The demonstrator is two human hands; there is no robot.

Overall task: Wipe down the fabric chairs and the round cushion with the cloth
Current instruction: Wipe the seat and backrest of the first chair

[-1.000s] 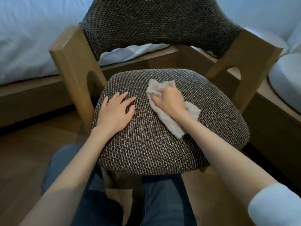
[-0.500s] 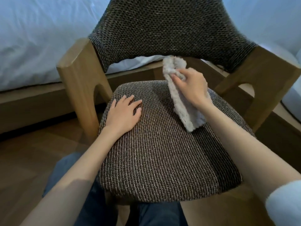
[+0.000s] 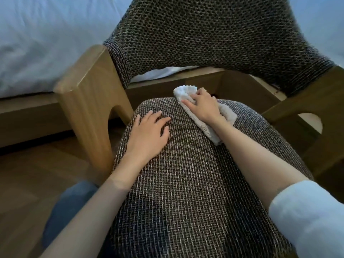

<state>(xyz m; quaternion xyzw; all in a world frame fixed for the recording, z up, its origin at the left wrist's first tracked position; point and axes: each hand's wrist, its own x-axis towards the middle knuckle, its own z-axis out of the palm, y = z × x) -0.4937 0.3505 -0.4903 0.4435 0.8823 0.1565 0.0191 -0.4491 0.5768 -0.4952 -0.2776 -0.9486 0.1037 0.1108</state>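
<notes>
A fabric chair with a brown woven seat [image 3: 186, 183] and a matching curved backrest [image 3: 204, 34] fills the head view. My right hand [image 3: 202, 107] holds a white fluffy cloth [image 3: 228, 115] down on the seat's back edge, fingers curled over the bunched end. One end of the cloth sticks out past the fingertips and the other trails under my wrist. My left hand [image 3: 147, 135] lies flat on the left part of the seat, fingers spread, holding nothing. The round cushion is out of view.
Light wooden arm posts stand at the left [image 3: 89, 94] and right [image 3: 316, 112] of the seat. Behind the chair runs a bed with white bedding [image 3: 46, 43] on a wooden frame [image 3: 28, 108]. Wood floor [image 3: 28, 174] lies at the left, with my jeans-clad knee [image 3: 74, 202] beside the seat.
My right hand lifted the cloth off the middle of the seat, then brought it down on the seat's back edge. The view moved closer; my left hand stayed on the seat.
</notes>
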